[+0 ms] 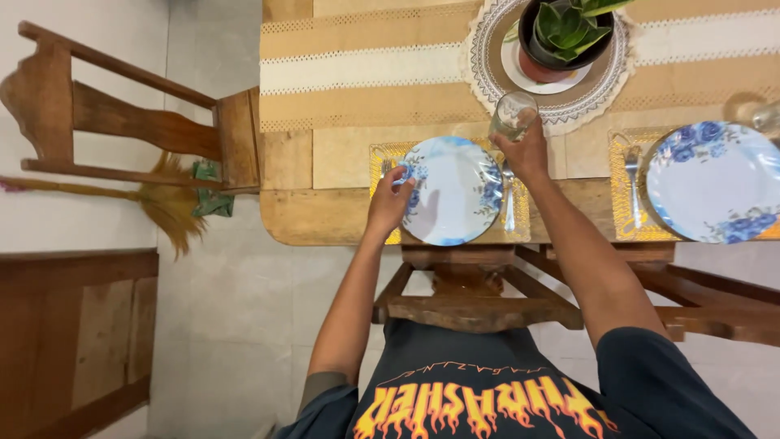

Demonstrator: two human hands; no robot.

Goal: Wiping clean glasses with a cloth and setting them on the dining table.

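A white plate with blue flowers (451, 191) lies on a yellow placemat (382, 154) at the near edge of the wooden table (325, 215). My left hand (390, 202) grips the plate's left rim. My right hand (526, 153) holds a clear drinking glass (512, 115) just beyond the plate's upper right. A piece of cutlery (509, 203) lies to the right of the plate, and a fork (385, 167) peeks out on its left.
A second flowered plate (715, 183) with a fork (634, 183) sits on a placemat to the right. A potted plant (565, 36) stands on a round doily. Wooden chairs (479, 301) are under and left of the table; a broom (162, 199) leans nearby.
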